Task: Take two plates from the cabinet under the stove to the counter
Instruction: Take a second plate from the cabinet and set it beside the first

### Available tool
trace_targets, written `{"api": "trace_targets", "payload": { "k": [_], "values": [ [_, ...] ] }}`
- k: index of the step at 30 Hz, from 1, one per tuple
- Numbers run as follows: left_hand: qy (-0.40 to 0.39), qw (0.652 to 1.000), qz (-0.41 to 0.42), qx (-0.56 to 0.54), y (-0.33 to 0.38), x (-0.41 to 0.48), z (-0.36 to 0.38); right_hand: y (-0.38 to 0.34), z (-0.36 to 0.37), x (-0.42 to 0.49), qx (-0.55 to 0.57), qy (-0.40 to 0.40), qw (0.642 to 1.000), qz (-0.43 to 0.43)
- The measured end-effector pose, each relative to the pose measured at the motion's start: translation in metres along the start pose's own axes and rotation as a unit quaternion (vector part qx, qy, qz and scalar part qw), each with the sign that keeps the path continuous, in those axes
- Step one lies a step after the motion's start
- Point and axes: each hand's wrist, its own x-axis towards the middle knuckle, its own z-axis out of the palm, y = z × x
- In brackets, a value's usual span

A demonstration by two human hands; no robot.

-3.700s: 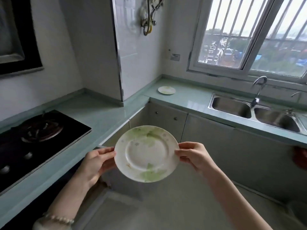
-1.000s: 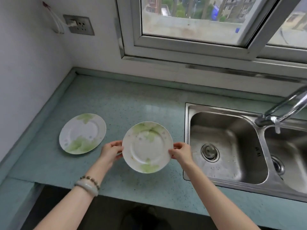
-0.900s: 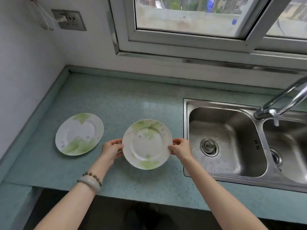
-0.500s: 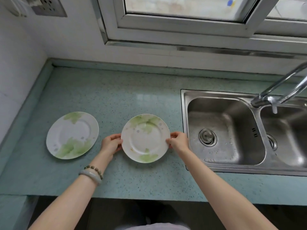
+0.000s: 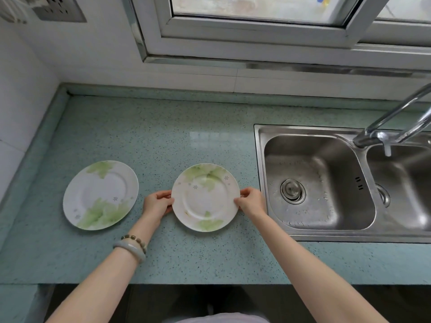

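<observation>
Two white plates with green leaf patterns are on the pale green counter (image 5: 163,141). The first plate (image 5: 100,195) lies flat at the left, with no hand on it. The second plate (image 5: 205,197) sits low on the counter just left of the sink. My left hand (image 5: 157,204) grips its left rim and my right hand (image 5: 251,201) grips its right rim. Whether this plate rests fully on the counter I cannot tell.
A steel double sink (image 5: 317,183) with a curved tap (image 5: 394,127) fills the right side. White walls close the counter at the left and back, under a window frame (image 5: 256,33). A wall socket (image 5: 58,8) is at the top left. The counter's front edge runs below my forearms.
I carried the second plate from the stove side to this counter and lowered it down beside the first plate. Both hands have kept their hold on its rim.
</observation>
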Motion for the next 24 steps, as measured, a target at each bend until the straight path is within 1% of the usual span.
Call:
{"api": "trace_targets", "payload": {
  "k": [3,6,8,10,13,17,21,24],
  "values": [
    [0.005,0.999,0.024,0.038,0.000,0.000,-0.001,0.000,0.000,-0.001,-0.013,0.003,1.000,-0.008],
    [0.005,0.992,0.066,0.110,0.002,-0.003,-0.004,-0.003,-0.001,-0.005,-0.023,0.009,0.999,-0.032],
    [0.007,0.983,0.117,0.144,0.010,-0.010,-0.007,-0.008,-0.005,-0.009,-0.020,0.016,0.998,-0.062],
    [-0.002,0.971,0.191,0.146,0.023,-0.020,-0.012,-0.018,-0.014,-0.016,-0.003,0.025,0.994,-0.110],
    [-0.037,0.950,0.278,0.140,0.047,-0.041,-0.021,-0.035,-0.034,-0.035,0.038,0.043,0.982,-0.180],
    [-0.099,0.917,0.355,0.151,0.085,-0.080,-0.018,-0.058,-0.062,-0.069,0.115,0.043,0.965,-0.230],
    [-0.172,0.879,0.423,0.136,0.125,-0.122,0.001,-0.077,-0.093,-0.105,0.177,0.052,0.947,-0.261],
    [-0.236,0.855,0.450,0.107,0.149,-0.149,0.019,-0.082,-0.119,-0.131,0.211,0.067,0.937,-0.272]
  ]
}}
